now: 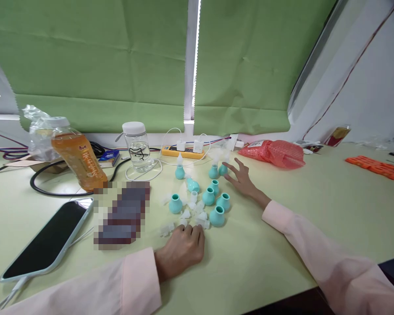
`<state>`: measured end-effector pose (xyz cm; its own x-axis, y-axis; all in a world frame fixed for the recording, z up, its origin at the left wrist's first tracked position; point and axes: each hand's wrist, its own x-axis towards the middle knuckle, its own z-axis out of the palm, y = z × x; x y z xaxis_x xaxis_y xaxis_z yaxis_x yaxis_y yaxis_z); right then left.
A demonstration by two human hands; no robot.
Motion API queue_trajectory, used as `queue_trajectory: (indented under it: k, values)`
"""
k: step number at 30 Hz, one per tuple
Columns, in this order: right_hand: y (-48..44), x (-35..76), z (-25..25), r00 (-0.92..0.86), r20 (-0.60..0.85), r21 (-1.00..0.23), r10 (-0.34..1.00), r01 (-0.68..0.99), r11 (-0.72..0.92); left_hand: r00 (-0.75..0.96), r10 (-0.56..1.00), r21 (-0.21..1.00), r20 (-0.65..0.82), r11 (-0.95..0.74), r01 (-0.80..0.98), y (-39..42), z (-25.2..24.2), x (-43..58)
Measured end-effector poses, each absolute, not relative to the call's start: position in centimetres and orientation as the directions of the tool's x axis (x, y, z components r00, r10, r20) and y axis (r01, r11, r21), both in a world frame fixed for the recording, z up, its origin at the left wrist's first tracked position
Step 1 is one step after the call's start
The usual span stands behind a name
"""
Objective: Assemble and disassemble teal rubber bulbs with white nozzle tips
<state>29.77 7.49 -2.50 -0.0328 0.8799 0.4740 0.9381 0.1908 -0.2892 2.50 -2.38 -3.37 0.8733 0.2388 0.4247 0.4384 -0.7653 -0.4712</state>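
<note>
My right hand (243, 177) reaches to the far side of the group with its fingers spread. Its fingertips are at a teal rubber bulb (223, 169) that stands upright with a clear tip on top; whether they touch it I cannot tell. Beside it stands another tipped teal bulb (213, 172), and a third tipped bulb (180, 172) is further left. My left hand (184, 247) rests on the table with curled fingers, against the clear plastic pieces (202, 216); its fingertips are hidden. Several open-necked teal bulbs (217, 217) stand around these pieces, and one bulb (193, 185) lies tilted.
On the left are a phone (49, 238) on a cable, a blurred dark object (123, 214), an orange drink bottle (79, 157) and a clear water bottle (138, 148). A yellow power strip (170, 151) lies behind. Rightward are a red plastic bag (274, 153) and an orange rack (376, 167).
</note>
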Motion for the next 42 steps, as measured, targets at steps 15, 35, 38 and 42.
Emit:
queue_trajectory:
  k: [15, 35, 38, 42]
  values:
    - [3.3, 26.2, 0.7, 0.335, 0.884, -0.466, 0.325, 0.676, 0.571, 0.779, 0.271, -0.189, 0.566, -0.877, 0.442, -2.2, -3.0, 2.3]
    - [-7.0, 18.9, -1.1, -0.669, 0.644, -0.122, 0.371, 0.389, 0.913, 0.683, 0.695, 0.971, -0.227, 0.109, 0.212, -3.6, -0.4, 1.3]
    - [-7.0, 19.2, -1.5, -0.639, 0.691, -0.082, 0.339, 0.397, 0.914, 0.659, 0.713, 0.971, -0.24, 0.164, 0.176, -3.2, -0.3, 1.2]
    - [-6.8, 19.5, -2.0, -0.468, 0.74, -0.223, 0.484, 0.507, 0.833, 0.561, 0.821, 0.726, 0.1, -0.446, 0.523, -2.6, -0.8, 0.3]
